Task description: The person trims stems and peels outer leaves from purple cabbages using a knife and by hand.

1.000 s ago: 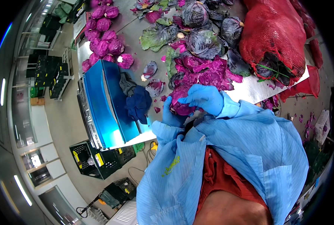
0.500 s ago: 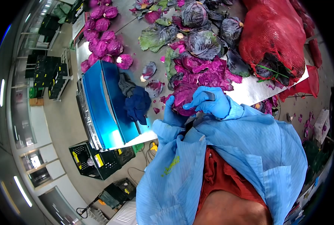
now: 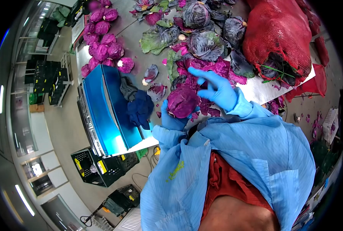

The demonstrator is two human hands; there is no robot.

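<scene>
Near the table's front edge, my left hand (image 3: 172, 119), in a blue glove, holds a purple cabbage (image 3: 182, 101) from its lower left side. My right hand (image 3: 216, 89), also gloved, is just right of the cabbage with its fingers spread and nothing in them. Loose purple leaves (image 3: 217, 67) are heaped behind the hands. Beyond them sit darker cabbages with outer leaves (image 3: 206, 45). Two detached leaves (image 3: 156, 92) lie left of the held cabbage.
A blue metal box (image 3: 103, 109) stands at the left, with dark blue cloth (image 3: 140, 111) beside it. Peeled cabbages (image 3: 102, 52) are grouped behind the box. A red mesh sack (image 3: 278, 36) lies at the right. Black crates (image 3: 90, 169) are on the floor.
My right hand has come off the cabbage, moved up and opened its fingers. The cabbage has shifted slightly left in my left hand and shows more of its surface.
</scene>
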